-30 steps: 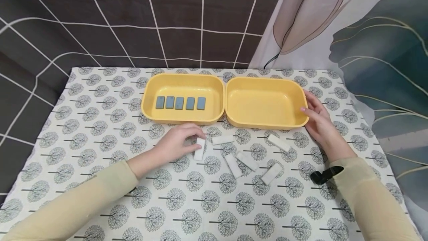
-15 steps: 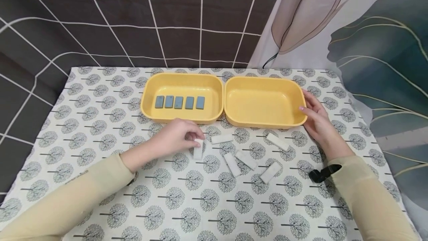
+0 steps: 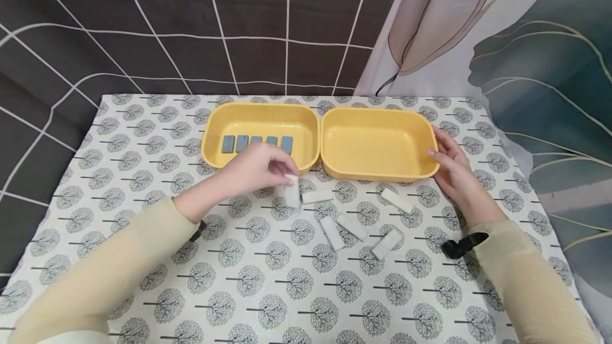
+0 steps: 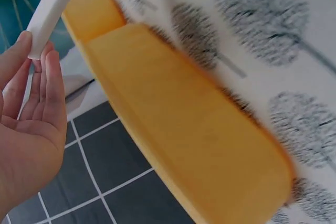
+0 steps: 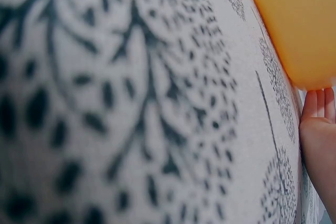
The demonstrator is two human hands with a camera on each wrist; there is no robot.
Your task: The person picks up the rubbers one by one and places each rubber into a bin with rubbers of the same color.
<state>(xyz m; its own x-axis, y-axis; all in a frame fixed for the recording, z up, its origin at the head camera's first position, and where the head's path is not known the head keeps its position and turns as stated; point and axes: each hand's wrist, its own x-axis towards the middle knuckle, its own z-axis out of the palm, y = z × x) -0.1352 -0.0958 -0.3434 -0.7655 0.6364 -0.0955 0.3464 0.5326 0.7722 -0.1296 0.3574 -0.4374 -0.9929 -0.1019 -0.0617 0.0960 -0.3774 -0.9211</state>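
Tree-patterned tablecloth [image 3: 268, 301] covers the table. Left hand [image 3: 255, 170] pinches a white block [image 3: 291, 191] hanging below its fingertips; right hand [image 3: 454, 169] rests flat-fingered against the empty yellow tray [image 3: 377, 174].

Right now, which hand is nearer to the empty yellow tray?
Right. The right hand touches the right end of the empty yellow tray; the left hand holds a white block in front of the other tray.

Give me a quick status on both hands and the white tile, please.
Left hand pinches white tile, lifted. Right hand rests on empty yellow tray. Nothing in the way.
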